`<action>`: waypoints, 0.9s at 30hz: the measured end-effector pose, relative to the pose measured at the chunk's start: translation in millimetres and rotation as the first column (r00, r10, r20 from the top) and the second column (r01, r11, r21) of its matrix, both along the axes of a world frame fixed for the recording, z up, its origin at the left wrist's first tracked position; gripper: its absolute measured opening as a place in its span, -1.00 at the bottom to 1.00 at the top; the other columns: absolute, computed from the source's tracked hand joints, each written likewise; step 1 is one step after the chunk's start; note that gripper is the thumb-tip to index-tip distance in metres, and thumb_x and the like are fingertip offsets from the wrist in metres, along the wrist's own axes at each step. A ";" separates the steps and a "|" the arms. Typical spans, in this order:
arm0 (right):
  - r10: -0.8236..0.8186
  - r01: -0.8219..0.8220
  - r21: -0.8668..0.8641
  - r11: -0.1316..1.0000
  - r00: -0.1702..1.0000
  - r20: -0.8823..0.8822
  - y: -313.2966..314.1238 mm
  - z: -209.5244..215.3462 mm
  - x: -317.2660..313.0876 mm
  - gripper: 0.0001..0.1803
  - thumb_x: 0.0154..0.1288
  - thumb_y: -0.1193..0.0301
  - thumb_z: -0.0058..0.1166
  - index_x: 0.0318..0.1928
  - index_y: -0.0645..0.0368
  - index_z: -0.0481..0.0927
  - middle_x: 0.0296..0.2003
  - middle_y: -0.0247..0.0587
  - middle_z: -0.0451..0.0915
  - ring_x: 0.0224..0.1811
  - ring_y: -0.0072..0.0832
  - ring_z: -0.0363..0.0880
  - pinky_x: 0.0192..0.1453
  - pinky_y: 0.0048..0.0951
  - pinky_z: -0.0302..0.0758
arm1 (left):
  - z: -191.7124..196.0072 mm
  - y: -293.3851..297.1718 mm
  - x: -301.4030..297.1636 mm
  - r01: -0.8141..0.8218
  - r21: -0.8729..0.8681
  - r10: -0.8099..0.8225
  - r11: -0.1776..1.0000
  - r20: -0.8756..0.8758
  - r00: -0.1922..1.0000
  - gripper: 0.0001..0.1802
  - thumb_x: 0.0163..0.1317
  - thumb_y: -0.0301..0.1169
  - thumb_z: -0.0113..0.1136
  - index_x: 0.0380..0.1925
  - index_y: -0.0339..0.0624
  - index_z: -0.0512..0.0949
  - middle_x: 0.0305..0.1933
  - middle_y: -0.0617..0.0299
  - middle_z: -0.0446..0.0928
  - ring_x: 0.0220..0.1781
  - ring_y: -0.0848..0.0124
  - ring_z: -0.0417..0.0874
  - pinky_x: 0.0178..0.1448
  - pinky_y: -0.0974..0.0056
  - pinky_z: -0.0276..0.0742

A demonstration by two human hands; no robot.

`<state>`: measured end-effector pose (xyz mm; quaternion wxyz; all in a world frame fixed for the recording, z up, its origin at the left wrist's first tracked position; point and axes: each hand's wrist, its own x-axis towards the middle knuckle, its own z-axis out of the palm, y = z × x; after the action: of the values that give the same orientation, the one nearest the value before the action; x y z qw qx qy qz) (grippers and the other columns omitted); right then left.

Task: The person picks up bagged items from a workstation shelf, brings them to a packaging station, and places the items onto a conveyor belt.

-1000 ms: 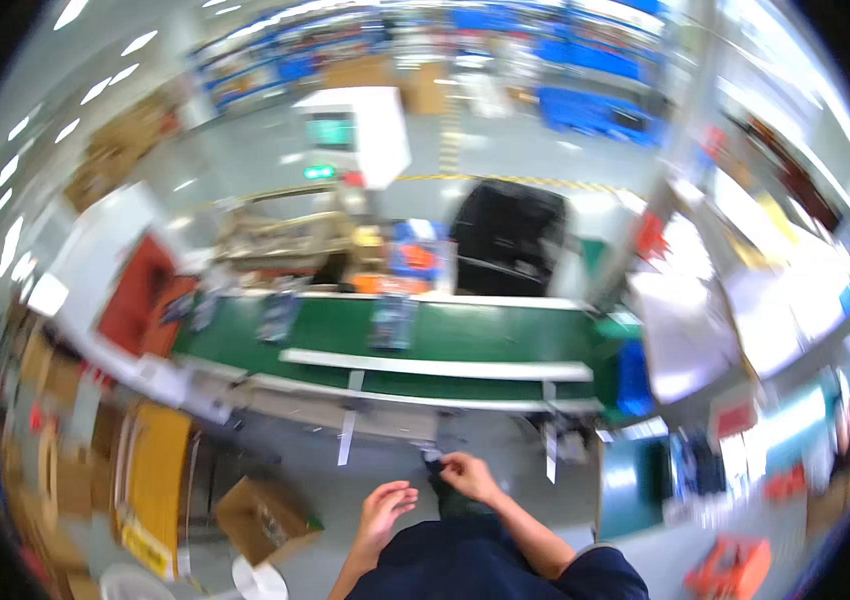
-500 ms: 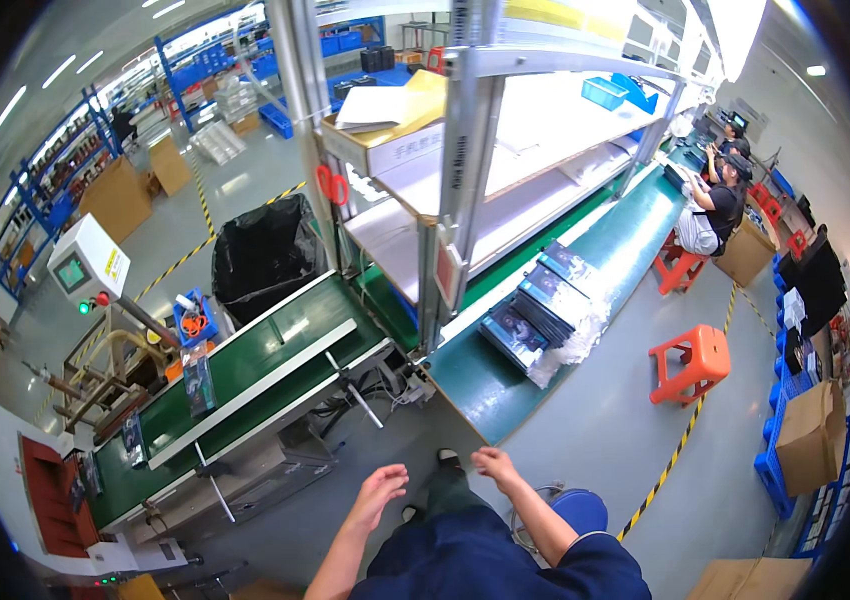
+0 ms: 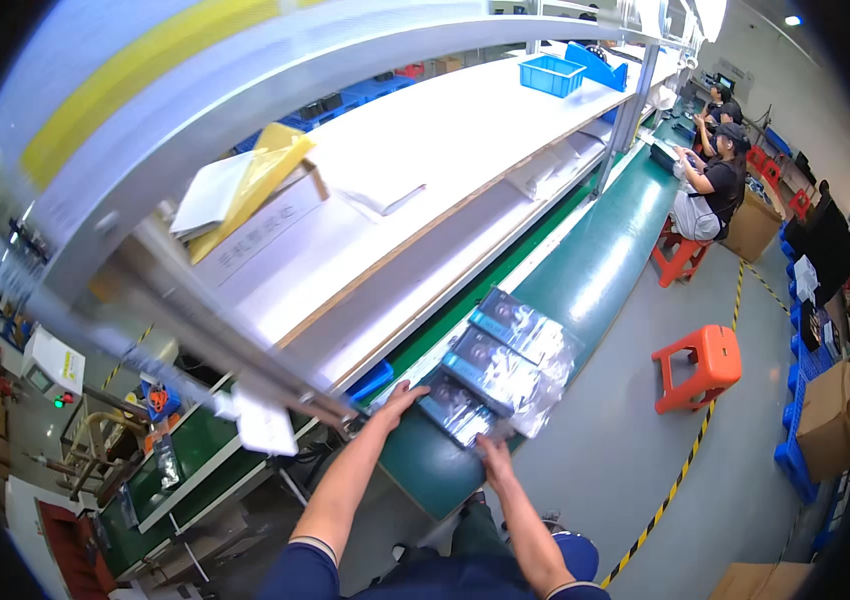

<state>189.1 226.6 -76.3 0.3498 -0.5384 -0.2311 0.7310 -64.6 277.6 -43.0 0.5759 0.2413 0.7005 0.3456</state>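
Flat dark boxes in clear plastic wrap lie in overlapping piles at the near end of a green bench. At the left end of the nearest pack (image 3: 457,413) is my left hand (image 3: 403,398), its fingers stretched toward the corner. My right hand (image 3: 493,455) reaches the opposite, right-hand corner with fingers extended. Both hands look open, and whether either presses on the pack is hard to make out. Behind it lie a second pile (image 3: 493,370) and a farther one (image 3: 527,325), with loose clear film hanging over the bench's right edge.
A white shelf (image 3: 415,140) on metal posts runs along the left of the bench (image 3: 600,240). Right of the bench stands an orange stool (image 3: 697,365). Seated people (image 3: 715,185) work farther along. A lower conveyor (image 3: 210,440) lies to the left.
My hands have moved from the air in front of my body forward to the two ends of the nearest wrapped pack. The view has shifted closer to the bench and shelf.
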 end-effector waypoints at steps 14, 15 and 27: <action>0.163 -0.185 -0.088 0.979 0.963 -0.213 47.6 0.1 -6.5 -0.37 0.04 0.43 0.20 0.12 0.29 0.23 -0.05 -0.16 0.43 -0.07 -0.44 0.43 -0.03 -0.42 0.39 | -48.7 34.9 -22.5 0.365 -0.112 -0.361 0.924 0.055 0.931 -0.34 -0.04 -0.15 0.29 0.07 -0.14 0.36 0.04 0.20 0.40 0.05 0.43 0.37 0.14 0.44 0.18; 0.213 -0.244 -0.133 0.961 0.954 -0.213 48.6 6.3 -4.2 -0.40 0.04 0.43 0.19 0.10 0.29 0.26 -0.07 -0.17 0.44 -0.09 -0.43 0.44 -0.05 -0.41 0.40 | -59.1 25.1 -28.2 0.257 -0.152 -0.252 0.954 0.056 0.966 -0.32 -0.04 -0.14 0.29 0.08 -0.18 0.34 0.05 0.18 0.40 0.07 0.42 0.37 0.14 0.43 0.18; 0.392 -0.395 -0.110 0.912 0.919 -0.055 41.8 15.5 42.6 -0.38 -0.07 0.33 0.28 0.01 0.34 0.38 -0.07 -0.17 0.47 -0.07 -0.42 0.44 0.01 -0.45 0.35 | -20.5 -21.5 22.8 0.198 -0.137 -0.143 0.971 0.334 0.932 -0.32 -0.06 -0.14 0.33 0.00 -0.32 0.35 -0.04 0.20 0.43 0.03 0.44 0.40 0.09 0.42 0.25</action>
<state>231.7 268.4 -60.9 0.1663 -0.4893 -0.2852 0.8072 -41.7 256.1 -63.5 0.7287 0.1922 0.5999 0.2685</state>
